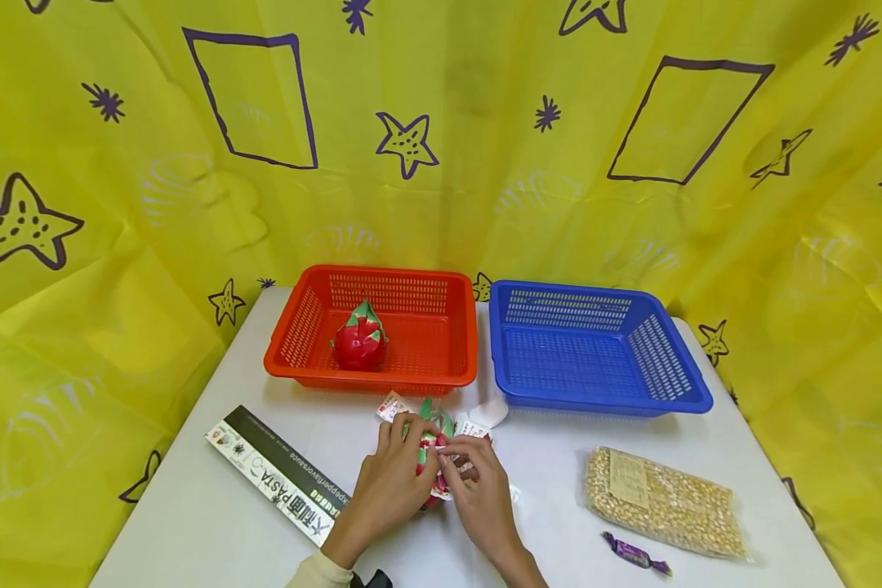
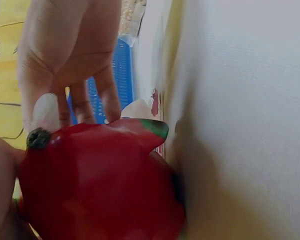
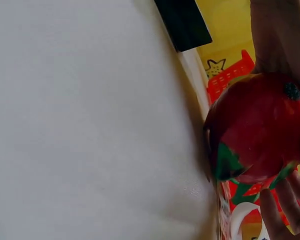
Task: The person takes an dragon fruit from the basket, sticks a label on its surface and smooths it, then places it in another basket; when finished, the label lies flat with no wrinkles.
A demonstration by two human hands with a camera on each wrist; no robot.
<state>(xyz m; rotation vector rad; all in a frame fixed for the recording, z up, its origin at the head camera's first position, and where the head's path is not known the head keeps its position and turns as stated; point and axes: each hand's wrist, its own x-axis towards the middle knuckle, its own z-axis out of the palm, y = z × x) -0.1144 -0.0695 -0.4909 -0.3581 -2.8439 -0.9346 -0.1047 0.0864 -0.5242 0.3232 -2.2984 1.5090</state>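
Note:
A red model dragon fruit with green tips [image 1: 424,453] sits low over the table, between my two hands and partly hidden by them. My left hand [image 1: 397,475] curls over its left side. From the right, my right hand [image 1: 481,488] bends its fingers onto the fruit, and the thumbs and fingertips of both hands come close together there. In the left wrist view the red fruit [image 2: 100,185] shows its dark stem end; the right wrist view shows the fruit [image 3: 257,127] too. Printed white packets [image 1: 394,406] lie just behind it. Whether a small piece is pinched is hidden.
A red basket [image 1: 382,380] holds another dragon fruit [image 1: 360,339]. A blue basket [image 1: 603,400] stands to its right, a white object [image 1: 489,412] near its front corner. A pasta box [image 1: 279,474] lies left; a bag of corn kernels [image 1: 665,502] and a purple-wrapped candy [image 1: 635,554] lie right.

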